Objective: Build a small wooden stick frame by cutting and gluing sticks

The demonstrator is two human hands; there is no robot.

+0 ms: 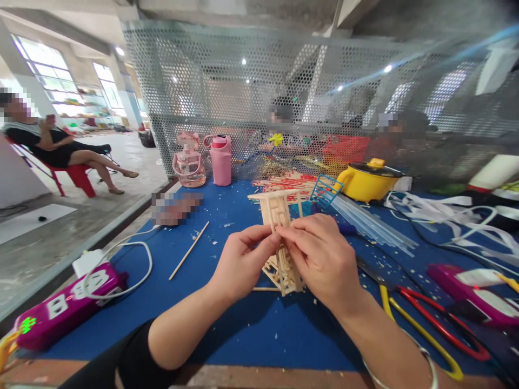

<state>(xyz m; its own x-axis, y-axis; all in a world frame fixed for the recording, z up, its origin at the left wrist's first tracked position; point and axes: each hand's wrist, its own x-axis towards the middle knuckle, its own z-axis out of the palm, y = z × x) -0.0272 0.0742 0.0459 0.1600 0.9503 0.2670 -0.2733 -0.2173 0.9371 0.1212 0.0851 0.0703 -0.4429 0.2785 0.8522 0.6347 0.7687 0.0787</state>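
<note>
Between my hands, in the middle of the view, is a small structure built of pale wooden sticks (pixel 279 208), held slightly tilted above the blue table. My left hand (pixel 247 259) grips its left side, thumb and fingers pinched together. From the right, my right hand (pixel 324 259) pinches the structure near the same spot, its fingertips close to my left thumb. Whether a separate small piece sits between the fingertips I cannot make out. Loose short sticks (pixel 272 273) lie under and behind the structure. A single thin stick (pixel 188 250) rests on the table to the left.
Purple power strips (pixel 68 305) (pixel 466 292) lie at both sides. Yellow- and red-handled pliers (pixel 421 319) are beside my right forearm. Behind stand pink bottles (pixel 221 162), a yellow pot (pixel 367 183), red-tipped sticks (pixel 292 181) and a perforated metal screen (pixel 227 81). A seated person (pixel 52 140) is far left.
</note>
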